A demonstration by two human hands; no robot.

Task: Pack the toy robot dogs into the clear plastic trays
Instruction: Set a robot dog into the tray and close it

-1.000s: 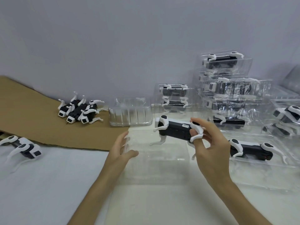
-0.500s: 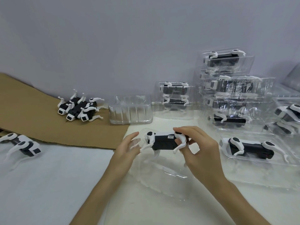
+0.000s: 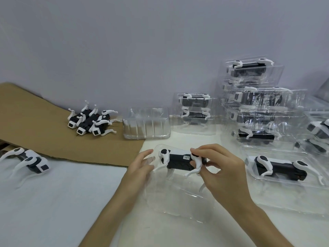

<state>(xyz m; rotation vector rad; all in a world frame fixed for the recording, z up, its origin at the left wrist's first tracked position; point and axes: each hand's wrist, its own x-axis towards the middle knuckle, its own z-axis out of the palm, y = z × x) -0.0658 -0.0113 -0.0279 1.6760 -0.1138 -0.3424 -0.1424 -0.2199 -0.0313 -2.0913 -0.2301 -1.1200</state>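
A black-and-white toy robot dog (image 3: 178,160) lies on its side in the upper part of a clear plastic tray (image 3: 179,198) at the table's middle. My right hand (image 3: 220,168) pinches the dog's rear end and hind leg. My left hand (image 3: 142,163) holds the tray's left edge, fingers partly curled against the plastic. To the right, a second dog (image 3: 279,166) lies in another clear tray (image 3: 292,196).
Three loose dogs (image 3: 90,121) lie on brown cardboard (image 3: 35,132) at the back left; another loose dog (image 3: 28,160) lies at the left edge. A stack of empty trays (image 3: 146,123) stands behind. Packed trays (image 3: 258,104) are piled at the back right, more (image 3: 195,113) at centre back.
My right hand brought the dog down and leftward from the air into the tray. My left hand shifted up to the tray's left edge, and the tray tilted.
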